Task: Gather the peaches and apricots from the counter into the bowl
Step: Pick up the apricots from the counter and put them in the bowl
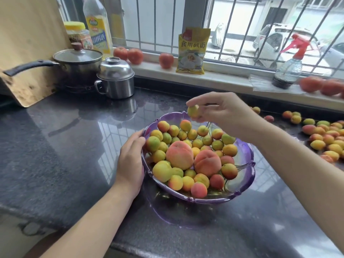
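Note:
A clear purple bowl (pixel 245 175) stands on the dark counter, filled with several small apricots and two large peaches (pixel 179 155). My left hand (pixel 130 161) holds the bowl's left rim, fingers curled against it. My right hand (pixel 219 110) hovers over the bowl's far rim and pinches a yellow apricot (pixel 193 111) between thumb and fingertips. Several more apricots (pixel 327 138) lie loose on the counter at the right.
At the back left stand a lidded saucepan (pixel 78 62), a steel lidded pot (pixel 115 79), an oil bottle (pixel 96 25) and a wooden board (pixel 24 43). The windowsill carries tomatoes (pixel 165 60), a yellow packet (pixel 192 51) and a spray bottle (pixel 288 69).

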